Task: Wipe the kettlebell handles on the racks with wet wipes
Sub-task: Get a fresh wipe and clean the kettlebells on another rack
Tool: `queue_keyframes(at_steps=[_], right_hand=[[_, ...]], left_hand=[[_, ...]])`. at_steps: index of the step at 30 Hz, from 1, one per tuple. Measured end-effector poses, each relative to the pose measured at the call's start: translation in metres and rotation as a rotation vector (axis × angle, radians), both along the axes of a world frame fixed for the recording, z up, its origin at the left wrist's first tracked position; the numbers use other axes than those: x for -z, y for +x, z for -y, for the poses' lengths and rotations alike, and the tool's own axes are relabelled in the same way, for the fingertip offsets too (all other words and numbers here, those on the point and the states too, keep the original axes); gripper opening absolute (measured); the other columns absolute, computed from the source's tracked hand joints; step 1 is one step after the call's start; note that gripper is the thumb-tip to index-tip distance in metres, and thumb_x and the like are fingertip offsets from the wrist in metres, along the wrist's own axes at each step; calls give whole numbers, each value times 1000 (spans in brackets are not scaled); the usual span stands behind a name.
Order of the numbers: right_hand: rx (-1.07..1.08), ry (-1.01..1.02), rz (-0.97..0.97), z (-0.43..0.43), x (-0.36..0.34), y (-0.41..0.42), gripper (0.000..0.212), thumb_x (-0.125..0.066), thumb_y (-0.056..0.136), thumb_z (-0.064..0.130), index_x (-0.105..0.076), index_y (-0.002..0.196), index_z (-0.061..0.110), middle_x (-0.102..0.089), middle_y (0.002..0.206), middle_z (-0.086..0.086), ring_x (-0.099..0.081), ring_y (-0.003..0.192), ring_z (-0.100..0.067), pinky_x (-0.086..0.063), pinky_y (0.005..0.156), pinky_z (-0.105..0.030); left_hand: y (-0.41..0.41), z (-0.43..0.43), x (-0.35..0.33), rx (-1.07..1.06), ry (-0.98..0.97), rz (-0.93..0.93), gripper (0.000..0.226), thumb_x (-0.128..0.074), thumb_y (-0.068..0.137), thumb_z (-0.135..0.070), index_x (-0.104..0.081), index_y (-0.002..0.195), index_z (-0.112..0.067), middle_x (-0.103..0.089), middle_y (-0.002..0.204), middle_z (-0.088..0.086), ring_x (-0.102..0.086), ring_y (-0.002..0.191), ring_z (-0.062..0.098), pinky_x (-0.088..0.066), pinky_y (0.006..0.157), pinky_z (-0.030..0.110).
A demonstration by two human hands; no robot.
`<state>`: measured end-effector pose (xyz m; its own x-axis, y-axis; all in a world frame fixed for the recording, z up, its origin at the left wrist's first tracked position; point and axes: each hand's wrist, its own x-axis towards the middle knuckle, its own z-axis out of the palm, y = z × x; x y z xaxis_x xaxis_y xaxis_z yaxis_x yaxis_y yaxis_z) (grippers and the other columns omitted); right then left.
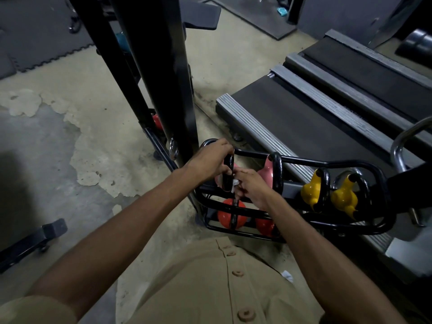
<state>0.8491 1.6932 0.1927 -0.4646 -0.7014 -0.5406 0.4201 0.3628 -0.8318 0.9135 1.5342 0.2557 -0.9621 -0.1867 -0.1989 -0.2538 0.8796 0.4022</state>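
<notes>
Patchy concrete gym floor below. On the rack's [327,163] upper tier, right hand [252,185] pinching a crumpled white wet wipe [234,185] against the upright black handle [228,169], just left of its fingers. Left hand [210,162] curled over the loop's top, likely steadying. Beyond: glossy pink kettlebell [268,171], yellow kettlebells [309,190], ribbed treadmill [292,113].

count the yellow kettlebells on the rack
2. Both sit side by side on the rack, top tier, right end: left yellow kettlebell, right yellow kettlebell. Others may be hidden.
</notes>
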Motion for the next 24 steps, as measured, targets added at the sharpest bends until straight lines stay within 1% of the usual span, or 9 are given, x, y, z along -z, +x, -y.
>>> queue_keyframes(at_steps=[4, 6, 8, 11, 13, 16, 18, 21, 24], right_hand=[[59, -35, 151, -2, 1, -9, 23, -48, 100, 5, -64, 117, 11, -55, 99, -20, -37, 46, -10, -38, 48, -25], [170, -49, 222, 0, -2, -10, 15, -51, 100, 3, -58, 112, 10, -55, 90, -16, -41, 48, -11, -40, 50, -25], [308, -68, 212, 1, -6, -1, 8, -57, 101, 3, -62, 106, 8, -60, 76, -8, -49, 52, -13, -46, 55, -28], [449, -135, 12, -5, -10, 16, 12, -67, 99, 9, -67, 110, 3, -70, 79, -7, -62, 65, -17, -54, 61, -31], [409, -158, -278, -8, -9, 22, 9, -70, 98, 12, -69, 107, 12, -72, 89, -7, -68, 75, -20, -58, 66, -33], [89, -103, -988, -11, -7, 18, 17, -69, 94, 8, -72, 107, 19, -68, 108, 3, -66, 101, -15, -57, 84, -27], [-236, -122, -1330, -13, -13, 17, 21, -61, 95, 7, -74, 110, 16, -65, 119, 3, -57, 111, -14, -52, 82, -21], [-737, -76, -1599, -15, -16, 15, 32, -45, 91, 18, -74, 103, 18, -67, 114, 5, -49, 102, -16, -48, 78, -27], [-999, -71, -1758, -13, -12, 5, 25, -50, 90, 23, -72, 100, 19, -66, 107, 5, -44, 98, -17, -46, 84, -34]], left_hand=[[-1, 0, 2, 6, 7, -14, 63, -86, 80, -28, -61, 136, -13, -53, 139, 2, -55, 125, 22, -50, 99, 38], [0, 0, 4, -2, 21, -27, 64, -85, 82, -27, -60, 138, -13, -53, 141, 2, -55, 126, 23, -49, 101, 37], [3, -1, 9, -31, 51, -52, 67, -84, 83, -25, -57, 142, -12, -51, 147, 3, -52, 133, 23, -47, 107, 38], [22, -11, 23, -191, 218, -120, 83, -83, 84, -20, -40, 156, -15, -41, 160, 5, -44, 144, 21, -41, 116, 38], [45, -24, 39, -389, 463, -158, 92, -82, 86, -16, -29, 161, -20, -44, 158, 3, -52, 136, 15, -48, 112, 38], [74, -47, 60, -517, 670, -190, 90, -82, 84, -17, -33, 158, -32, -64, 137, -10, -63, 123, 7, -53, 106, 34], [80, -56, 65, -559, 699, -194, 87, -78, 87, -13, -32, 157, -36, -65, 117, -26, -65, 112, 1, -52, 96, 20], [76, -60, 64, -567, 685, -168, 100, -71, 93, -6, -6, 165, -31, -64, 110, -30, -63, 101, -4, -45, 86, 6], [72, -58, 70, -530, 653, -177, 103, -63, 91, 5, -1, 166, -28, -68, 129, -12, -63, 103, 1, -40, 82, 0]])
